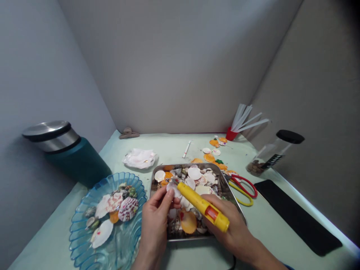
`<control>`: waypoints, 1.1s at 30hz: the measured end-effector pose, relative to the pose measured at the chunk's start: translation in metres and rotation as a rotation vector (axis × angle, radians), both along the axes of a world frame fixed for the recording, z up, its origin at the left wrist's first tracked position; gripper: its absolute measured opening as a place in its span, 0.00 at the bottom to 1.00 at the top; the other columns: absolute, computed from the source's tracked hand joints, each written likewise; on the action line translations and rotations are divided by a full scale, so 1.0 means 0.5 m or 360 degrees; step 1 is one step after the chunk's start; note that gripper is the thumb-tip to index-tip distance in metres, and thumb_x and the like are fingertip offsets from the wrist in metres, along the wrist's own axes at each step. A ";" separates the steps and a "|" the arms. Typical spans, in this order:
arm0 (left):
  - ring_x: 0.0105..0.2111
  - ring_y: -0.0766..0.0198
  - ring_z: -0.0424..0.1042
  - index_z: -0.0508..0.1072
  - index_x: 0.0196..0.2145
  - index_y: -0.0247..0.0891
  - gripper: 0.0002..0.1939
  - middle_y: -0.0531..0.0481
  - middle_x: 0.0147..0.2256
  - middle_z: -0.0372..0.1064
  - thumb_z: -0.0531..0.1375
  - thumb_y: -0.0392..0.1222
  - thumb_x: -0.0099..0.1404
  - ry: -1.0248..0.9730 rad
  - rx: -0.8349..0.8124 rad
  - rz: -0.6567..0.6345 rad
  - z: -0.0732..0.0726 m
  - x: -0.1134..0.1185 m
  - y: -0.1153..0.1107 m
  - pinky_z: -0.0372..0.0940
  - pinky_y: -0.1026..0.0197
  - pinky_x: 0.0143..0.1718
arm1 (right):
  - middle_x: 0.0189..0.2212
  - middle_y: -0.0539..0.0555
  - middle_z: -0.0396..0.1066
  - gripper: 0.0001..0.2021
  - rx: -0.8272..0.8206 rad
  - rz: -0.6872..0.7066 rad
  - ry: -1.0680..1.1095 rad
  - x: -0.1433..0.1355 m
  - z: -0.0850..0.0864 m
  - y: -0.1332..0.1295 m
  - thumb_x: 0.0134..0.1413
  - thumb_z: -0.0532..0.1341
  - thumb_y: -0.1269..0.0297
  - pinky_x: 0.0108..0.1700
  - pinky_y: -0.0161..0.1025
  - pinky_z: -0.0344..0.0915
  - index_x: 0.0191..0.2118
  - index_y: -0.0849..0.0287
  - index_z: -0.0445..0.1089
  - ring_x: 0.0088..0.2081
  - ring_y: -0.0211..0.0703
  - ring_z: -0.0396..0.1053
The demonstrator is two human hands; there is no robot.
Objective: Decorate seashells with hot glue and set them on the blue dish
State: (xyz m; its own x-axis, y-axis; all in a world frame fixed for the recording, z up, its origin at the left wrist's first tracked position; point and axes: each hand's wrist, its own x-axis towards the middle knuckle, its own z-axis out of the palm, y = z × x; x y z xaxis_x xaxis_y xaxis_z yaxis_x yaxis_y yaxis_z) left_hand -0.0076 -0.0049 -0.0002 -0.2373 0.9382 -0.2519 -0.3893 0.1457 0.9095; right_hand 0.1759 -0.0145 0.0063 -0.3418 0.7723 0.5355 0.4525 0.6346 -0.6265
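Over a metal tray (197, 237) of mixed shells, my left hand (159, 208) pinches a pale shell (174, 189) between thumb and fingers. My right hand (227, 221) is wrapped round a yellow tool (197, 198) with a red window near its rear end. The metal tip of the tool points left, at the top of the pale shell; whether they touch is not clear. An orange shell (188, 222) lies in the tray between my hands. To the left, a blue scalloped dish (120, 240) holds more shells.
A teal bottle (75, 161) leans at the left. White plastic (140, 158), a small white stick (186, 149) and orange shells (209, 158) lie behind the tray. Scissors (244, 187), a black pad (295, 215), a jar (270, 153) and a red cup (231, 134) of sticks are at the right.
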 end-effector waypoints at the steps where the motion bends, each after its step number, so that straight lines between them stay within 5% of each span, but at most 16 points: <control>1: 0.23 0.67 0.70 0.79 0.41 0.33 0.22 0.50 0.24 0.75 0.69 0.48 0.51 0.0003 0.0003 -0.0007 0.000 0.000 0.000 0.67 0.67 0.27 | 0.37 0.56 0.78 0.12 -0.0003 -0.0002 0.0001 0.000 -0.001 0.000 0.56 0.56 0.71 0.35 0.34 0.71 0.45 0.57 0.67 0.34 0.45 0.76; 11: 0.25 0.66 0.71 0.79 0.43 0.35 0.22 0.47 0.31 0.76 0.69 0.48 0.51 0.0125 0.0068 -0.0007 -0.006 0.000 0.002 0.68 0.64 0.30 | 0.37 0.53 0.77 0.12 -0.0006 0.0003 0.0016 0.000 -0.002 -0.003 0.56 0.56 0.72 0.36 0.32 0.70 0.46 0.56 0.66 0.34 0.42 0.76; 33: 0.24 0.66 0.71 0.78 0.41 0.33 0.21 0.51 0.24 0.74 0.68 0.49 0.52 0.0121 0.0034 -0.0006 -0.006 -0.001 0.000 0.68 0.66 0.29 | 0.38 0.52 0.75 0.12 -0.0096 0.0023 0.0062 0.003 -0.012 0.003 0.57 0.55 0.71 0.37 0.32 0.68 0.47 0.56 0.66 0.34 0.41 0.73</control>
